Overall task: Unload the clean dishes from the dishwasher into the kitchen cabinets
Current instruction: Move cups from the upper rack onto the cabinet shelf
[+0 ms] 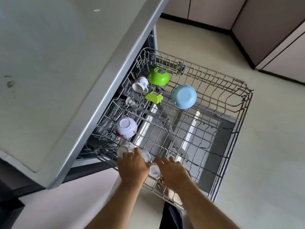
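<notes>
The dishwasher's wire rack (237,103) is pulled out over the floor. On it sit a green bowl (158,76), a light blue bowl (184,96), a small green container (154,97), a white floral mug (140,85) and an upturned white floral bowl (126,127). My left hand (132,167) is at the rack's near corner, one finger touching a small white cup (124,148); its other fingers bend down out of sight beside a pale cup (146,155). My right hand (173,172) hovers with fingers spread next to a white printed cup (154,171) lying between the hands.
A grey countertop (57,71) overhangs the dishwasher on the left. The open dishwasher door (206,129) lies under the rack. Beige floor (264,162) spreads to the right, with cabinet fronts (272,38) along the far wall.
</notes>
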`<state>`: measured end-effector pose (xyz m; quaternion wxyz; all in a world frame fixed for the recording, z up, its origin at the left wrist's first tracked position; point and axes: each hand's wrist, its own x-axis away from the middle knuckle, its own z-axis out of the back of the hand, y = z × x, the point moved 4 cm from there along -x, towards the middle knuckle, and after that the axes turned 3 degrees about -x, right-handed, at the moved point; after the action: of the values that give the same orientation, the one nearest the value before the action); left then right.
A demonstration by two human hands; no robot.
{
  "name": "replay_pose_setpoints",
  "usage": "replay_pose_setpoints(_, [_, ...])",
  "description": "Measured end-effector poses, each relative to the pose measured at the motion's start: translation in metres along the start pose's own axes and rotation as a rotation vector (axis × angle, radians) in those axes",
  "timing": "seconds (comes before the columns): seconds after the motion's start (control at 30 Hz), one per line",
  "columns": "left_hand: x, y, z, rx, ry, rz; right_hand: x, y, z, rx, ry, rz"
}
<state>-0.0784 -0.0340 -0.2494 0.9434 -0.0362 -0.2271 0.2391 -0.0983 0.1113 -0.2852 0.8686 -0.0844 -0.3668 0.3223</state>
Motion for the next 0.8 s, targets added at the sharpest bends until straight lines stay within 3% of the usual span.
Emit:
replay_pose_setpoints(0.43, [-0.012, 0.003, -0.018, 0.005, -0.02, -0.035, -0.012, -0.001, -0.017, -0.151, 0.146, 0.023])
replay_pose_setpoints(0.63, [-0.008, 0.0, -0.002, 0.231, -0.047, 0.062, 0.009, 0.003, 0.01, -0.291, 0.226, 0.054])
replay_pose_setpoints(0.8, [-0.006, -0.006, 0.019, 0.58, -0.098, 0.149, 0.024, 0.019, 0.032, -0.455, 0.333, -0.025])
